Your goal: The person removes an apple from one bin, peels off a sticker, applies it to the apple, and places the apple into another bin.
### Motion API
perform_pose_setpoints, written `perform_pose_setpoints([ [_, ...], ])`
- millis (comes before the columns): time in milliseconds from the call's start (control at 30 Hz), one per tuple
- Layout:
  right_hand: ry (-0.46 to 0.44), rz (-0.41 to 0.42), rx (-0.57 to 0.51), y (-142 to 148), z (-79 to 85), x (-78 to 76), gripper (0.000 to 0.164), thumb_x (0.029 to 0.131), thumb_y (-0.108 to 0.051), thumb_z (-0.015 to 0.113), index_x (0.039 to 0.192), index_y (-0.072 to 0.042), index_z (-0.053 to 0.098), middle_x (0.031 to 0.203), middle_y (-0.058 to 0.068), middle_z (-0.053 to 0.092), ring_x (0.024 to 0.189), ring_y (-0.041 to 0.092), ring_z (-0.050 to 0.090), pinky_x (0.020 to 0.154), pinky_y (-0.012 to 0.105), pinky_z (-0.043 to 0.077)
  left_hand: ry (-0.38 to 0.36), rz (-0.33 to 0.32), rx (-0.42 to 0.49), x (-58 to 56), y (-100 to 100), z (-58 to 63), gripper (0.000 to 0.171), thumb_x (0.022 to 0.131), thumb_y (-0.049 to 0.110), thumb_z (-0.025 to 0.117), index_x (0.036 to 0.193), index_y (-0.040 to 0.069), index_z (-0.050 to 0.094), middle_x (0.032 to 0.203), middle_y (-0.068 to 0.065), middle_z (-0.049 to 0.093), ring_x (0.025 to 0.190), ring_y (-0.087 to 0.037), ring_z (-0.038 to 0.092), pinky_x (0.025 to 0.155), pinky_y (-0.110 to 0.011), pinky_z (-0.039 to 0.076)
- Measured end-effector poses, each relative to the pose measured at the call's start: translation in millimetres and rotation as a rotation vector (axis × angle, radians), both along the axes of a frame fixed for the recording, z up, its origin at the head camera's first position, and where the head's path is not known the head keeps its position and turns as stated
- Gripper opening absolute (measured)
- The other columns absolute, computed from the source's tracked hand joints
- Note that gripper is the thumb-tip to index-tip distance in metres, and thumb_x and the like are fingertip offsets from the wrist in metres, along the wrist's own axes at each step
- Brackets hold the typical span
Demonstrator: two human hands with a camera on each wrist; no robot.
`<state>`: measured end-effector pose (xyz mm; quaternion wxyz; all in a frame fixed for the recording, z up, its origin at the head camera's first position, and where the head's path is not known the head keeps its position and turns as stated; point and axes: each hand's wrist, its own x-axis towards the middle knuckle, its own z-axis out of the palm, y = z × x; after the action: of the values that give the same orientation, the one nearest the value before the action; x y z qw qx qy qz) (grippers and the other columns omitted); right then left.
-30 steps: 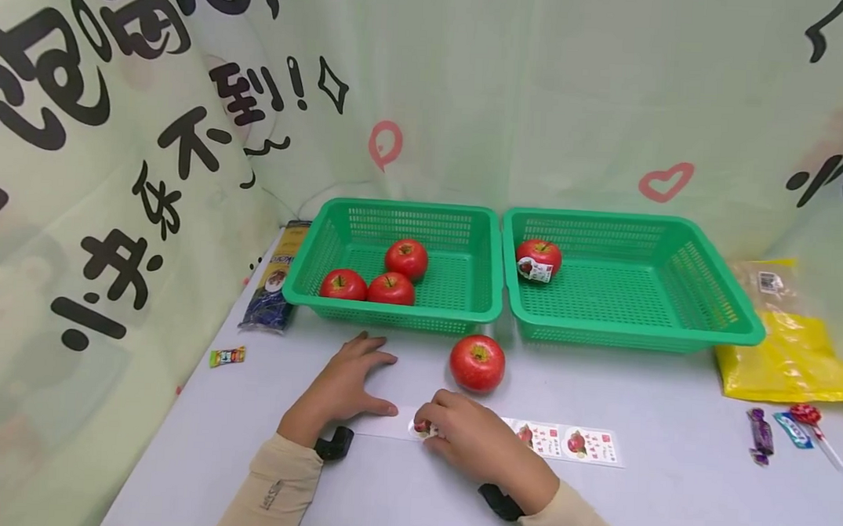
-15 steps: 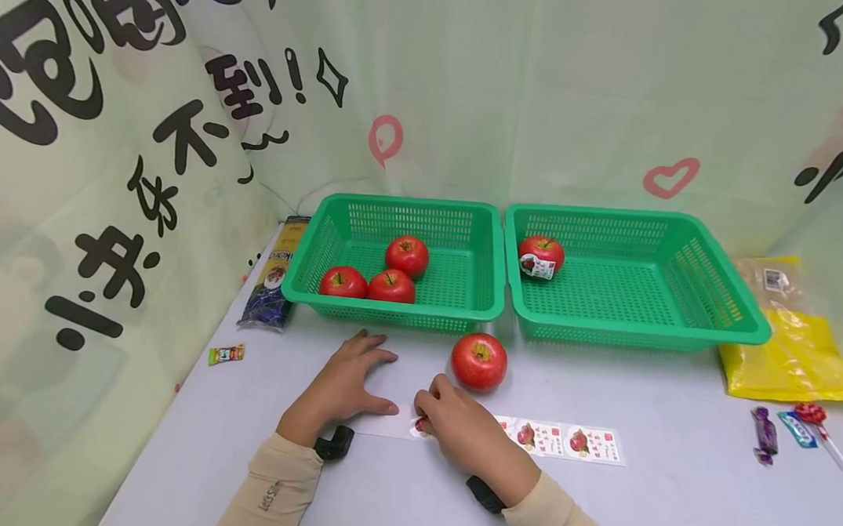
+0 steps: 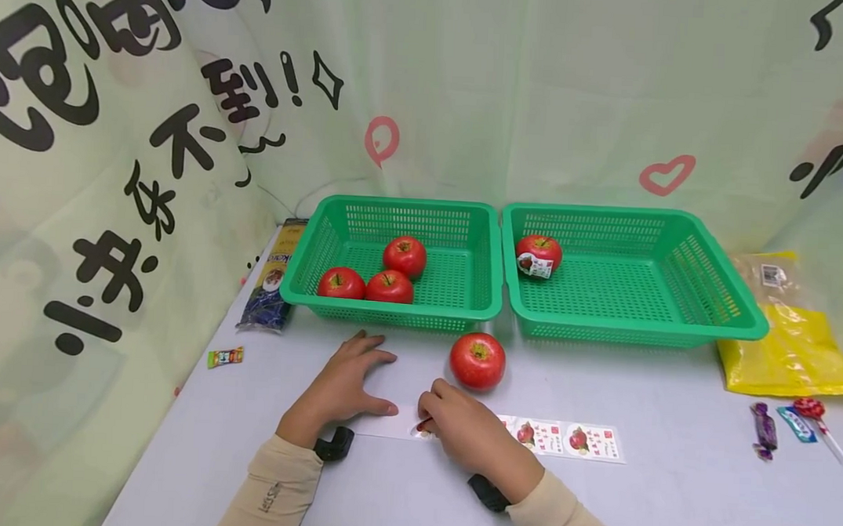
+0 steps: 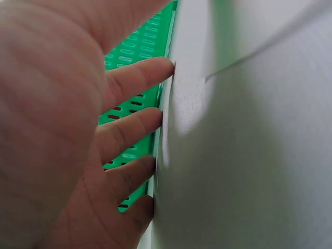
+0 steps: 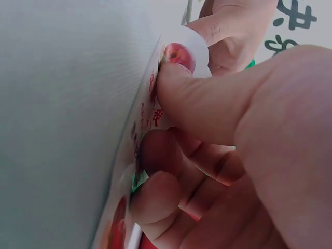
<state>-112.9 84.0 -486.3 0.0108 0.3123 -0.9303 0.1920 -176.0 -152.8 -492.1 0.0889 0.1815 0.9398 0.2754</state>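
Note:
A white strip of apple-printed stickers (image 3: 600, 443) lies across the table. My left hand (image 3: 342, 381) rests at its left end with fingers spread, the thumb on the bare backing and the fingertips on the tabletop. My right hand (image 3: 467, 422) pinches the leftmost sticker (image 5: 199, 46) by its rounded end, which stands up off the strip in the right wrist view. The right palm hides part of the strip. Just beyond that hand sits a red apple (image 3: 477, 362) with no label visible on it.
Behind stand two green baskets: the left basket (image 3: 391, 316) bears 3 plain apples, the right basket (image 3: 644, 335) one labelled apple (image 3: 538, 256). A dark packet (image 3: 272, 280) and a small candy (image 3: 225, 357) lie left; a yellow bag (image 3: 788, 350), candies and a lollipop (image 3: 808, 408) lie right.
My right hand has shifted slightly, its fingertips now a little further right along the strip with the sticker's end between them. The left hand has stayed in place.

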Motion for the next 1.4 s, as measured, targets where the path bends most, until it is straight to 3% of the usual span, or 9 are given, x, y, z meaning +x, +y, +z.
perform_pose_setpoints([
  [133, 0.012, 0.015, -0.024, 3.3, -2.0, -1.7, 0.015, 0.093, -0.006, 0.079, 0.091, -0.014, 0.067, 0.090, -0.004, 0.053, 0.080, 0.010, 0.059, 0.073, 0.024, 0.056, -0.001, -0.002, 0.006, 0.0, -0.5, -0.2, 0.076, 0.071, 0.038, 0.099, 0.138, 0.017, 0.069, 0.165, -0.009, 0.047, 0.162, -0.041, 0.025, 0.128, -0.061, 0.029],
  [500, 0.004, 0.047, -0.058, 10.1, -3.3, -3.1, 0.012, 0.098, -0.007, 0.072, 0.097, -0.014, 0.063, 0.091, -0.003, 0.055, 0.081, 0.011, 0.058, 0.075, 0.028, 0.056, 0.004, 0.012, 0.003, 1.0, 0.0, -0.4, 0.076, 0.070, 0.038, 0.100, 0.137, 0.017, 0.070, 0.165, -0.009, 0.047, 0.161, -0.040, 0.026, 0.128, -0.061, 0.030],
  [1000, -0.206, 0.027, -0.185, 17.8, 0.0, -7.8, 0.015, 0.102, -0.006, 0.067, 0.099, -0.017, 0.058, 0.090, -0.009, 0.060, 0.084, 0.005, 0.056, 0.078, 0.027, 0.054, 0.002, 0.003, -0.004, 1.3, 0.1, 0.4, 0.075, 0.071, 0.038, 0.099, 0.138, 0.018, 0.070, 0.165, -0.009, 0.047, 0.162, -0.039, 0.025, 0.128, -0.061, 0.030],
  [1233, -0.221, 0.059, -0.219, 22.0, -1.1, -10.1, 0.014, 0.103, -0.006, 0.065, 0.103, -0.016, 0.056, 0.092, -0.007, 0.063, 0.086, 0.005, 0.058, 0.077, 0.025, 0.053, 0.009, -0.007, -0.019, 1.0, 0.6, 0.8, 0.075, 0.072, 0.039, 0.099, 0.138, 0.019, 0.070, 0.165, -0.008, 0.047, 0.162, -0.039, 0.026, 0.128, -0.060, 0.030],
  [1400, -0.199, 0.057, -0.252, 24.8, 8.0, -8.1, 0.015, 0.102, -0.005, 0.065, 0.109, -0.017, 0.058, 0.099, -0.005, 0.065, 0.091, 0.006, 0.059, 0.082, 0.028, 0.055, 0.034, -0.010, -0.055, 3.7, 1.2, 1.2, 0.071, 0.073, 0.040, 0.098, 0.136, 0.021, 0.071, 0.164, -0.007, 0.048, 0.161, -0.039, 0.028, 0.127, -0.061, 0.032],
])
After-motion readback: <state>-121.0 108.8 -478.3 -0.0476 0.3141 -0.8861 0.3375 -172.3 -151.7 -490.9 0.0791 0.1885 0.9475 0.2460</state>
